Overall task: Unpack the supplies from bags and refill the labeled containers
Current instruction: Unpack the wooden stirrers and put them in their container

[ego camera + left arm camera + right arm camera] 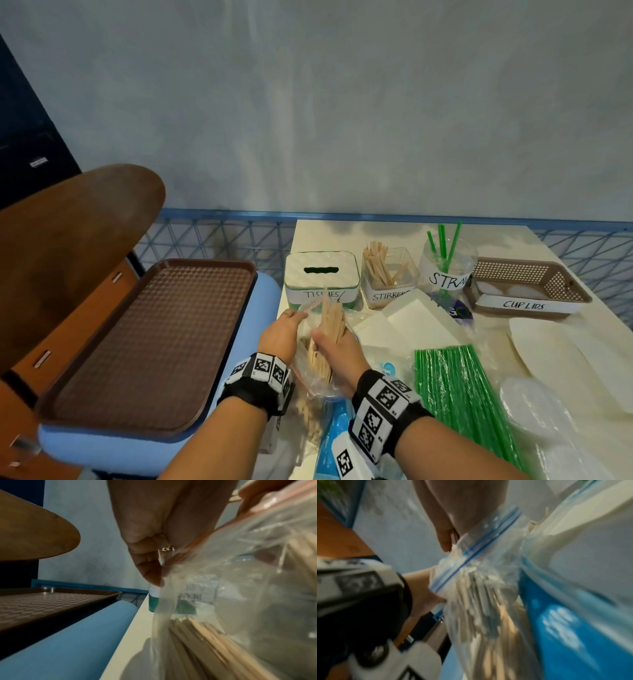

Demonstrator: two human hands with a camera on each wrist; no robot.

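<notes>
Stirrers [330, 322] gripped by right hand [337, 353]; left wrist view shows left fingers [150, 572] pinching bag [223, 588].

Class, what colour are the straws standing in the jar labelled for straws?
Green. The straws in the clear straw jar show best in the head view.

Tissue box [322, 277], stirrer container [388, 279], straw jar [447, 267], lid basket [529, 284] left-to-right along table's [342, 233] back.

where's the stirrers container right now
In the head view, the stirrers container stands at the back of the table, between the tissue box on its left and the straws jar on its right.
</notes>
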